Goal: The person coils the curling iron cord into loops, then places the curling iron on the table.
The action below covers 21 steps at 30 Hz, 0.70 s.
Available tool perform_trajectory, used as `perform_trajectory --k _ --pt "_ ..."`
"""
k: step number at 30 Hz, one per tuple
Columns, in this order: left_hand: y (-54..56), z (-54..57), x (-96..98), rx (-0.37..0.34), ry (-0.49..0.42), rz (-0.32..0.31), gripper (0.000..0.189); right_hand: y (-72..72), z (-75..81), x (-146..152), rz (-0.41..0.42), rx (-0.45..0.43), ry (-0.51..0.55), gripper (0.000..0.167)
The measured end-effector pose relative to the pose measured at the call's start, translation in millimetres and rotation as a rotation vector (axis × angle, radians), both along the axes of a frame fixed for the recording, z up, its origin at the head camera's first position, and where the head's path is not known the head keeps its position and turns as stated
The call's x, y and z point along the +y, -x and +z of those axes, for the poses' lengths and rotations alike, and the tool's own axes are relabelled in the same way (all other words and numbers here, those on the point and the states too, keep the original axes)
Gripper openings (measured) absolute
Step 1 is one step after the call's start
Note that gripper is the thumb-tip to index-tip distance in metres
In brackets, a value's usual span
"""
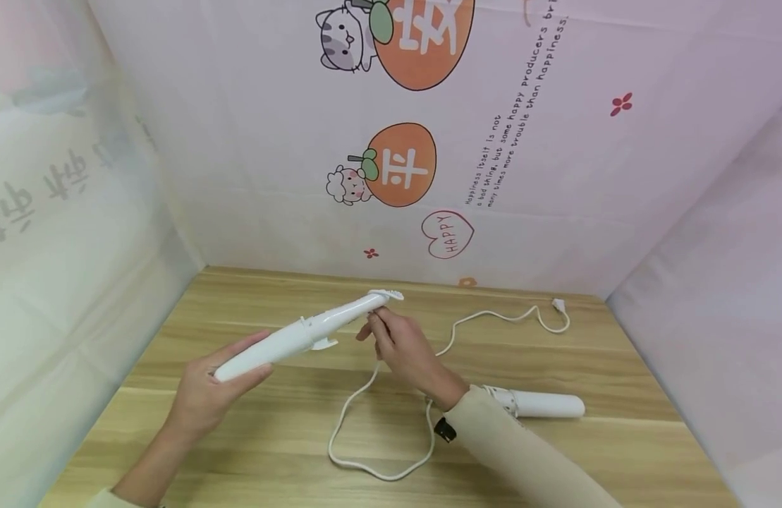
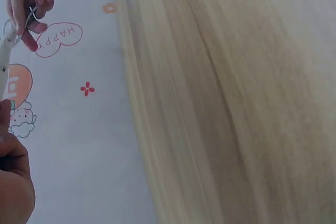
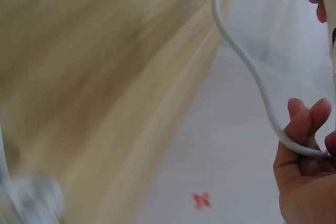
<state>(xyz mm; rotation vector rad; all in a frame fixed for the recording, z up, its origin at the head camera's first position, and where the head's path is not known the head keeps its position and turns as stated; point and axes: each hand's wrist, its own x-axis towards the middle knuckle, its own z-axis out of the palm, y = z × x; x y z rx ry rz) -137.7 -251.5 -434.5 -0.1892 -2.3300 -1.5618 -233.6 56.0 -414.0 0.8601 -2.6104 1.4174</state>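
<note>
My left hand [image 1: 203, 395] grips the thick end of a long white wand-shaped appliance [image 1: 289, 339] that looks like a curling iron. It is held tilted above the table, its far end up and to the right. A small lever stands out from its underside near the middle. At that far end my right hand [image 1: 406, 349] pinches the white cord [image 3: 252, 72], fingers curled, close to where the cord loops at the appliance's tip. From there the cord [image 1: 343, 416] hangs down and lies in a wide loop on the table.
A second white cylinder [image 1: 549, 404] lies on the wooden table [image 1: 270, 451] at the right, partly hidden behind the right forearm. Beside it is a small black clip-like piece [image 1: 446, 430]. A white plug [image 1: 558, 305] lies near the back edge. Printed fabric walls [image 1: 289, 226] enclose the table.
</note>
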Motion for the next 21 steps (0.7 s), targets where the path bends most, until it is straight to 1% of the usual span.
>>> perform_trajectory --k 3,5,7,9,10,12,13,14,15,16,18,21 --pt "1.4 0.9 3.8 0.027 0.030 0.028 0.050 0.7 -3.4 0 -0.014 -0.109 0.077 0.033" --pt "2.0 1.1 4.8 0.038 0.062 0.062 0.049 0.9 -6.4 1 -0.014 -0.147 0.113 0.034" --pt "2.5 1.7 4.4 0.056 0.091 0.101 0.050 0.7 -7.5 2 -0.006 -0.152 0.113 0.032" --pt "3.2 2.5 2.1 0.089 0.132 0.122 0.051 0.0 -6.8 4 0.013 -0.151 0.099 0.028" --pt "3.6 3.1 0.5 0.112 0.157 0.127 0.052 0.0 -6.1 5 0.029 -0.144 0.089 0.027" --pt "5.1 4.5 -3.8 0.166 0.218 0.113 0.055 0.4 -3.1 7 0.058 -0.113 0.043 0.024" --pt "5.9 5.4 -6.7 0.191 0.255 0.097 0.056 1.3 -1.7 9 0.078 -0.077 0.008 0.023" --pt "6.5 7.0 -9.9 0.201 0.282 0.075 0.056 2.0 0.0 11 0.092 -0.025 -0.034 0.022" --pt "6.7 8.9 -13.6 0.194 0.309 0.057 0.056 3.1 1.6 14 0.102 0.042 -0.092 0.021" --pt "7.1 11.3 -18.0 0.169 0.329 0.035 0.056 4.5 2.8 17 0.109 0.118 -0.156 0.020" --pt "6.6 16.4 -27.4 0.099 0.352 -0.002 0.055 6.6 6.4 22 0.120 0.301 -0.291 0.016" --pt "4.5 21.8 -37.7 -0.008 0.372 -0.046 0.053 10.0 8.4 29 0.128 0.572 -0.451 0.009"
